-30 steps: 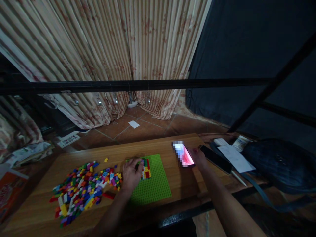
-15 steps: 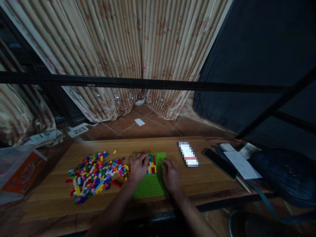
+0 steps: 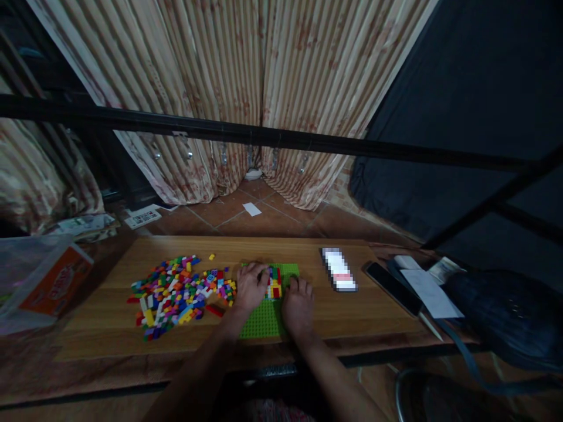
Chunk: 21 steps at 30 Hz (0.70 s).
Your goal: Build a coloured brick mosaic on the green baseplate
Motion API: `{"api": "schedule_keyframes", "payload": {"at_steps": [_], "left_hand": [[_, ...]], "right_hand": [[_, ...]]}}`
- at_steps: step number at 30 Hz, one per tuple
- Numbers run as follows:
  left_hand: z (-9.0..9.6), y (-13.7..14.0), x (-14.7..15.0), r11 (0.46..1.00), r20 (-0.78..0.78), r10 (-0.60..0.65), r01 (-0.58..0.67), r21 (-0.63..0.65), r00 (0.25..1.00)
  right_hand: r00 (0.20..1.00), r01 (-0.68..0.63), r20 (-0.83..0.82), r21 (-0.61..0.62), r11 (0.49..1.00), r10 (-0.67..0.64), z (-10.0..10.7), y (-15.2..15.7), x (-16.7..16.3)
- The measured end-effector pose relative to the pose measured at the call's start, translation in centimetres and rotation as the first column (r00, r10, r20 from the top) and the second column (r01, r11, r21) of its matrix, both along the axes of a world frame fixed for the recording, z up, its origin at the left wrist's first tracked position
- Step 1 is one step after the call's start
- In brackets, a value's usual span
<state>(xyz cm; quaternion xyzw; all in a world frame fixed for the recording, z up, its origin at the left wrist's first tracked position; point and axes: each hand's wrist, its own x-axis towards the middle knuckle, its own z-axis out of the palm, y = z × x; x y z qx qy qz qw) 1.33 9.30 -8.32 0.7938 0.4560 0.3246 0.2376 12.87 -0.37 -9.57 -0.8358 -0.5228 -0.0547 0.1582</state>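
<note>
Over from beside the lit phone [image 3: 338, 271] a second ago, my right hand [image 3: 299, 302] now rests at the right edge of the green baseplate [image 3: 263, 323], while my left hand [image 3: 254, 285] keeps its place on the plate's far left part. They flank the small brick build [image 3: 275, 285] — a patch of red, yellow, green and white pieces on the far half of the plate, partly hidden by my left hand. My left fingers curl down at the build's left side; whether they pinch a brick, I cannot tell. My right fingers bend loosely and lie low along the edge, perhaps to keep the plate from sliding on the smooth worktop [image 3: 365, 310], though I cannot tell whether they grip it.

The loose bricks [image 3: 176, 296] spread to the left of the plate, near my left hand, which I'd say keeps pieces within reach without crowding the studs; a long red brick [image 3: 214, 310] lies at the heap's near right side. The lit phone lies face up on the right — probably so I can glance at it without holding it; its screen is blurred. Farther right, by the worktop's end, lies a dark phone [image 3: 393, 287], well apart from the bricks.
</note>
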Motion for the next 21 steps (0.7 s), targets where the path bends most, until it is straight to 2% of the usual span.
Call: {"api": "schedule_keyframes", "payload": {"at_steps": [5,10,15,21], "left_hand": [[0.5,-0.4,-0.7,0.999,0.162,0.035,-0.036,0.005,0.986],[1.4,-2.2,-2.9,0.988,0.264,0.094,-0.122,0.092,0.960],[1.2,-4.6,-8.0,0.966,0.247,0.192,-0.227,0.124,0.950],[0.0,-6.8,-14.3,0.946,0.088,0.266,-0.278,0.165,0.960]], "right_hand": [[0.999,0.029,0.019,-0.008,1.000,-0.029,0.1,-0.2,-1.0],[0.999,0.027,0.041,-0.012,1.000,-0.026,-0.2,-0.4,-1.0],[0.997,0.032,0.067,-0.016,0.999,-0.031,-0.1,-0.5,-1.0],[0.997,0.027,0.070,-0.016,1.000,-0.026,-0.1,-0.7,-0.9]]}}
